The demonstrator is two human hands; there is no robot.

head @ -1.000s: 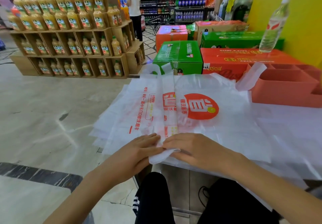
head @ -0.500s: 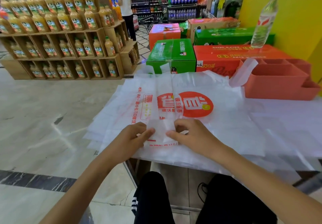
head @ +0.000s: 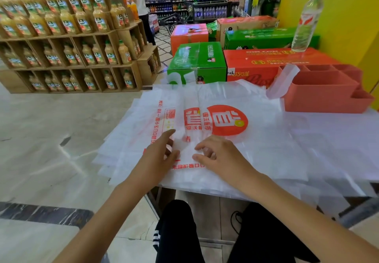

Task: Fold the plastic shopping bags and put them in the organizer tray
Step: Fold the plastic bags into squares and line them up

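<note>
The person sits at the counter (head: 338, 131), which carries a spread pile of white plastic shopping bags (head: 256, 139); the top bag (head: 190, 123), printed in red, has been narrowed into a long strip running away from the body, lying on the pile with its handles at the far end. The left hand (head: 159, 156) rests on the near part of that strip, forefinger stretched forward, the other fingers loosely bent with their tips on the film; the right hand (head: 217, 156) sits just beside it, fingers curled down onto the plastic. Whether either hand truly pinches the film or only presses it cannot be told; a small crumple of plastic shows between the two hands.

The step in hand looks like the lengthwise fold of the first bag, half done; nothing folded lies in the organizer tray (head: 328, 98), the salmon-coloured one with several compartments at the far right of the counter, with one loose bag handle (head: 285, 80) leaning against its left wall.

The next move, most likely, calls for flattening the strip so that air leaves it, then taking the near end and turning it over toward the handles; the film is thin and slippery, so the bags under it may drag along unless one hand holds the strip down.
</note>
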